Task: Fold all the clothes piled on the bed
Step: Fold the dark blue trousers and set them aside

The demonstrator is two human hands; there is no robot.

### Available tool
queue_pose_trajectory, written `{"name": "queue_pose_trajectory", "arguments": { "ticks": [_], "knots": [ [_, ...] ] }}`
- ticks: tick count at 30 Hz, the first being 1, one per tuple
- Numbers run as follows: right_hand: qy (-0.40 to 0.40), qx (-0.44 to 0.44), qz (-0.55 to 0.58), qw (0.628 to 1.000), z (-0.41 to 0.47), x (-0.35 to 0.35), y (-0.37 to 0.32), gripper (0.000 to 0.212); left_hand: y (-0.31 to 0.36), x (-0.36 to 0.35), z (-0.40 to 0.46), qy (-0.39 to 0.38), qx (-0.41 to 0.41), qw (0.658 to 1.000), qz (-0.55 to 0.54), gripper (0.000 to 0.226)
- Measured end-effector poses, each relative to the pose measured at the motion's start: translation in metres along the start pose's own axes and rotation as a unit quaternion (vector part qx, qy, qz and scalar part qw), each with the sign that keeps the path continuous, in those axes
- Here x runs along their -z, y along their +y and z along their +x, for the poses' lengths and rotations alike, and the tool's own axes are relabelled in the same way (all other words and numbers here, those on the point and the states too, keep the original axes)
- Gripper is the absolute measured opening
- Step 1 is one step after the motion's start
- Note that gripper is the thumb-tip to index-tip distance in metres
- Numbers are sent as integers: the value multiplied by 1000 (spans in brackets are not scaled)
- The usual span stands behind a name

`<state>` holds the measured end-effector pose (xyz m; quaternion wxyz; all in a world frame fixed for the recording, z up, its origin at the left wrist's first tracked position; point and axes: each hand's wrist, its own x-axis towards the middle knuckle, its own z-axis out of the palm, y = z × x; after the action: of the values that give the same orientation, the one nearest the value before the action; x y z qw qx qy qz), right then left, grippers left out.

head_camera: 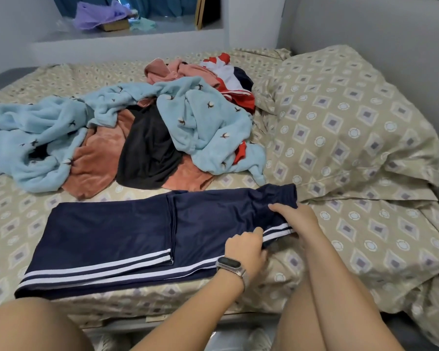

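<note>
Navy track pants (127,231) with white side stripes lie flat across the near part of the bed (18,153), one leg end folded over the middle. My left hand (246,247), a watch on its wrist, grips the striped edge near the waistband. My right hand (297,216) grips the waistband end at the right. Behind the pants sits the pile: a light blue fleece garment (205,117), a salmon fleece piece (96,158), a black garment (147,150), a pink top (170,72) and a red, white and navy jacket (233,79).
A pillow (345,127) in the same beige patterned fabric fills the right side against the wall. A ledge (127,34) behind the bed holds a purple cloth (96,15) and a book. My bare knees show at the bottom edge.
</note>
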<state>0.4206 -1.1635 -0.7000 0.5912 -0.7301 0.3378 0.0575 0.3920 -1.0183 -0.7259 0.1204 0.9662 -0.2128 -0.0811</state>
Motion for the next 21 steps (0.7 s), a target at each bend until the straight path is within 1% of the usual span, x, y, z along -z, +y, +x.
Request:
{"name": "queue_pose_trajectory", "arguments": {
  "ticks": [1, 2, 3, 4, 5, 8, 10, 12, 13, 14, 15, 17, 19, 21],
  "knots": [
    [-11, 13, 37, 999, -6, -6, -6, 24, -7, 2, -2, 9, 5, 997, -79, 18],
    [-24, 18, 69, 997, -11, -12, -13, 24, -15, 4, -7, 22, 5, 986, -162, 19],
    [-36, 24, 90, 995, -18, -19, -23, 23, -24, 10, -13, 43, 4, 968, -247, 22],
    [-42, 36, 102, 993, -25, -28, -33, 19, -34, 15, -18, 59, 7, 944, -324, 25],
    [-46, 51, 112, 991, -34, -37, -44, 15, -42, 25, -24, 59, 10, 918, -391, 30],
    [-77, 103, 148, 981, -62, -76, -80, 10, -74, 59, -45, 53, 14, 828, -558, 51],
    [-113, 132, 153, 973, -81, -110, -102, 11, -99, 84, -59, 82, 19, 775, -626, 52],
    [-143, 171, 124, 967, -101, -152, -122, 15, -127, 108, -74, 127, 49, 697, -704, 46],
    [-149, 196, 95, 965, -111, -174, -130, 18, -143, 119, -82, 152, 71, 649, -742, 43],
    [-149, 224, 56, 961, -122, -198, -136, 21, -161, 130, -91, 176, 92, 609, -768, 42],
    [-149, 254, 17, 955, -133, -221, -141, 24, -180, 137, -102, 198, 110, 578, -784, 43],
    [-157, 300, -58, 939, -153, -266, -143, 23, -222, 143, -121, 224, 147, 535, -801, 48],
    [-177, 326, -112, 922, -171, -309, -139, 22, -261, 144, -139, 229, 183, 494, -819, 56],
    [-199, 342, -154, 905, -182, -351, -126, 19, -296, 141, -154, 217, 212, 471, -828, 61]
  ]
}}
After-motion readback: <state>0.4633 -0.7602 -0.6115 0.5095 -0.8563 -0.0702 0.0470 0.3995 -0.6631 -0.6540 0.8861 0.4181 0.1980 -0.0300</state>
